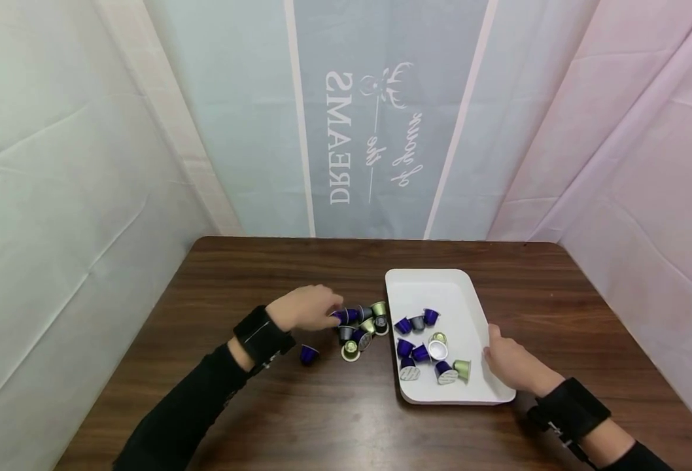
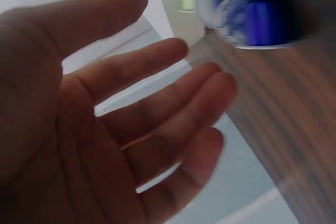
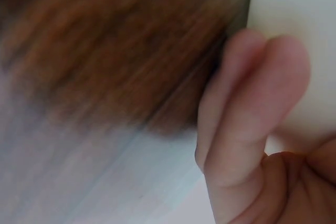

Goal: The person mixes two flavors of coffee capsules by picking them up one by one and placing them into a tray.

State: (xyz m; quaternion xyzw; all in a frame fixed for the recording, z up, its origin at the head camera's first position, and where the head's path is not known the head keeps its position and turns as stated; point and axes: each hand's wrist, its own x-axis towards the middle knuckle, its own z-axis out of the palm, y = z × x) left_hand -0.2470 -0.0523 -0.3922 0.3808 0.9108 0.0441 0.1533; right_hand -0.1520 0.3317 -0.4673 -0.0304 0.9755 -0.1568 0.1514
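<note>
In the head view my left hand (image 1: 307, 307) reaches over the left side of a pile of coffee capsules (image 1: 350, 352), dark blue, grey and pale green. The left wrist view shows its fingers (image 2: 152, 124) spread and loosely bent, with nothing between them. Beside the fingertips there, a blue capsule (image 2: 265, 22) lies on the wood. My right hand (image 1: 513, 361) grips the right rim of a white tray (image 1: 440, 288), its fingers (image 3: 247, 108) bent at the edge. Inside the tray lie several capsules, including a blue one (image 1: 431, 317) and a green one (image 1: 462, 369).
A single blue capsule (image 1: 309, 354) lies apart, near my left wrist. The pile sits close against the tray's left side. The brown wooden table (image 1: 263, 268) ends at the back against a hanging printed cloth (image 1: 381, 216), with pale cloth on both sides.
</note>
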